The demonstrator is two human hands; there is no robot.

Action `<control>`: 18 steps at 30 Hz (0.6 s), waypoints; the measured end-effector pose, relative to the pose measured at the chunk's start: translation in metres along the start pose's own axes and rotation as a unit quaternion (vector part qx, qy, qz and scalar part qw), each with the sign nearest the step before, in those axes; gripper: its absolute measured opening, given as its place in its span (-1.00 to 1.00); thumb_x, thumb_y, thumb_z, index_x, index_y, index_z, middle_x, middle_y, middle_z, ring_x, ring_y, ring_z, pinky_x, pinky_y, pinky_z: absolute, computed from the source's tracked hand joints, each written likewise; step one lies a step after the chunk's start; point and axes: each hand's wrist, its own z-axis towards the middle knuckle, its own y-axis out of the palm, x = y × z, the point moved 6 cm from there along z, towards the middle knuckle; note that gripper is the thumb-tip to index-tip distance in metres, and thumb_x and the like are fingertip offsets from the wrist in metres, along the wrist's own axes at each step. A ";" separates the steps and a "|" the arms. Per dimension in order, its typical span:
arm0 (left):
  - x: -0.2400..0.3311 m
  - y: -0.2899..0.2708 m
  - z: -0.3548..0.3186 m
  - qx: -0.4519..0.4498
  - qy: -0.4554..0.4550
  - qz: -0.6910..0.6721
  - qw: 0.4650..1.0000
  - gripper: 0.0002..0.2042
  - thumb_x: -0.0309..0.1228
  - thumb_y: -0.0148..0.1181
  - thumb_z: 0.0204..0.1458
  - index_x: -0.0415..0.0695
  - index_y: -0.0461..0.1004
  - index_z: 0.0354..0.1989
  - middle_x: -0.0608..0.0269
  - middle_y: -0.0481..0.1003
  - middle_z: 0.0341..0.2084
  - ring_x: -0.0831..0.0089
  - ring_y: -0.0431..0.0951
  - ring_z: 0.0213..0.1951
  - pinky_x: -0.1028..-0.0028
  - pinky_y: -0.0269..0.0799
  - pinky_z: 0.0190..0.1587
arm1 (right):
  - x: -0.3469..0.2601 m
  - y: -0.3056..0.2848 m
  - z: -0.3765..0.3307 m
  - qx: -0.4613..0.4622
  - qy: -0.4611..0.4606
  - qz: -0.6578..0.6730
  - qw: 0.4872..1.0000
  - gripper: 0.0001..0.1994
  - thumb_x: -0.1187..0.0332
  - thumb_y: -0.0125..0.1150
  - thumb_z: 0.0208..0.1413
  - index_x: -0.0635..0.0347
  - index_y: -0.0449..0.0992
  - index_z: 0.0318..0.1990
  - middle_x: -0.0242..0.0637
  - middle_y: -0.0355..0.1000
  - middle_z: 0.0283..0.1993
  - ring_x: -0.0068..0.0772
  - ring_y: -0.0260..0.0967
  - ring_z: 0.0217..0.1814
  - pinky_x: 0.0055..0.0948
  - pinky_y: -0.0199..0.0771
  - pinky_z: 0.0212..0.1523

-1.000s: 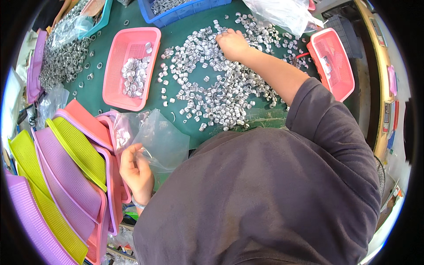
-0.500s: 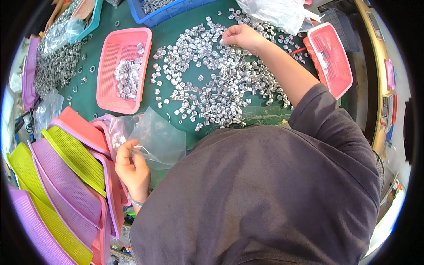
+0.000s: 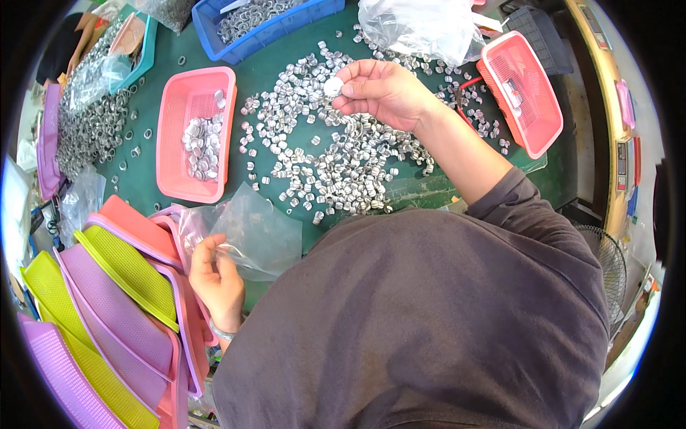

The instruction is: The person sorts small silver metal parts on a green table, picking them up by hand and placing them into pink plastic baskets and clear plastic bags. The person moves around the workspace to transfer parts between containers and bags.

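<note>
My right hand (image 3: 382,91) is raised over a wide scatter of small silver metal caps (image 3: 336,157) on the green table (image 3: 143,179). Its fingertips pinch one round silver cap (image 3: 333,86). My left hand (image 3: 214,275) is low at the table's near edge and grips the rim of a clear plastic bag (image 3: 261,236). A pink basket (image 3: 179,136) left of the pile holds a small heap of caps.
A blue bin (image 3: 279,25) of metal rings stands at the back. A second pink basket (image 3: 522,93) lies right, beside a crumpled clear bag (image 3: 421,28). Stacked pink, purple and yellow-green baskets (image 3: 107,300) fill the lower left. More silver rings (image 3: 89,125) lie at the left.
My right hand has lifted off the pile and drawn back toward me with one cap pinched in its fingers. My left hand keeps hold of the bag.
</note>
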 end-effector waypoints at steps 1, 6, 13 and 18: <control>0.000 0.000 0.000 0.002 0.000 -0.001 1.000 -0.80 -0.69 -0.19 -0.08 -0.31 0.35 -0.29 0.33 0.35 -0.48 0.66 0.29 -0.43 0.71 0.18 -0.36 | -0.003 0.005 -0.003 0.011 -0.003 -0.004 1.000 -0.85 0.58 0.05 -0.05 0.31 0.36 -0.27 -0.24 0.40 -0.38 -0.39 0.42 -0.32 -0.48 0.46 -0.26; 0.002 0.000 -0.002 -0.001 -0.004 -0.001 1.000 -0.81 -0.68 -0.18 -0.07 -0.31 0.35 -0.29 0.33 0.35 -0.49 0.65 0.29 -0.43 0.70 0.19 -0.35 | -0.009 0.015 -0.009 0.029 -0.027 -0.040 0.998 -0.86 0.57 0.07 -0.06 0.30 0.37 -0.29 -0.25 0.40 -0.38 -0.40 0.43 -0.33 -0.47 0.47 -0.27; 0.003 -0.001 -0.004 0.002 0.007 -0.003 1.000 -0.80 -0.69 -0.18 -0.08 -0.31 0.35 -0.30 0.31 0.36 -0.48 0.64 0.31 -0.42 0.70 0.21 -0.34 | -0.009 0.022 -0.012 0.036 -0.033 -0.023 0.999 -0.87 0.58 0.07 -0.06 0.30 0.38 -0.29 -0.23 0.41 -0.35 -0.40 0.43 -0.35 -0.49 0.48 -0.29; 0.000 -0.001 -0.004 0.001 0.005 -0.011 1.000 -0.79 -0.70 -0.19 -0.10 -0.31 0.35 -0.30 0.31 0.36 -0.48 0.64 0.31 -0.42 0.70 0.21 -0.33 | -0.007 0.024 -0.013 0.032 -0.031 -0.007 0.999 -0.87 0.57 0.08 -0.06 0.31 0.38 -0.30 -0.25 0.40 -0.38 -0.40 0.42 -0.35 -0.49 0.48 -0.30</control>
